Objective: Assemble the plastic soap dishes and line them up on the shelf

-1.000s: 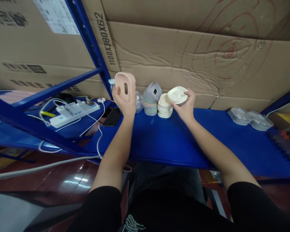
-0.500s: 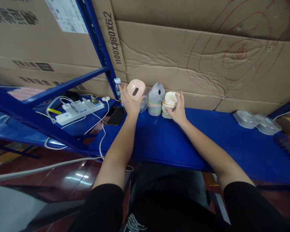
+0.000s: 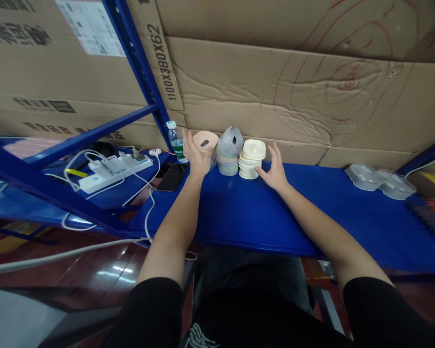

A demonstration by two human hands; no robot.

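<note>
Cream stack [image 3: 249, 170], on table [image 3: 246, 212]: possibly toppling, its pieces sitting unevenly, if my right hand [image 3: 274, 175], fingers open, is nudging it. Pink cup [image 3: 212, 138]: possibly tipping if my left hand [image 3: 199, 162], fingers spreading open, is catching it. Change: right fingers no longer gripping the top cream piece [image 3: 254, 150]; pink cup sitting lower.

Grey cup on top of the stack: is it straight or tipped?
Tipped. The grey cup sits at a slant on the stack of cups, and its dark hole doesn't face straight up.
</note>
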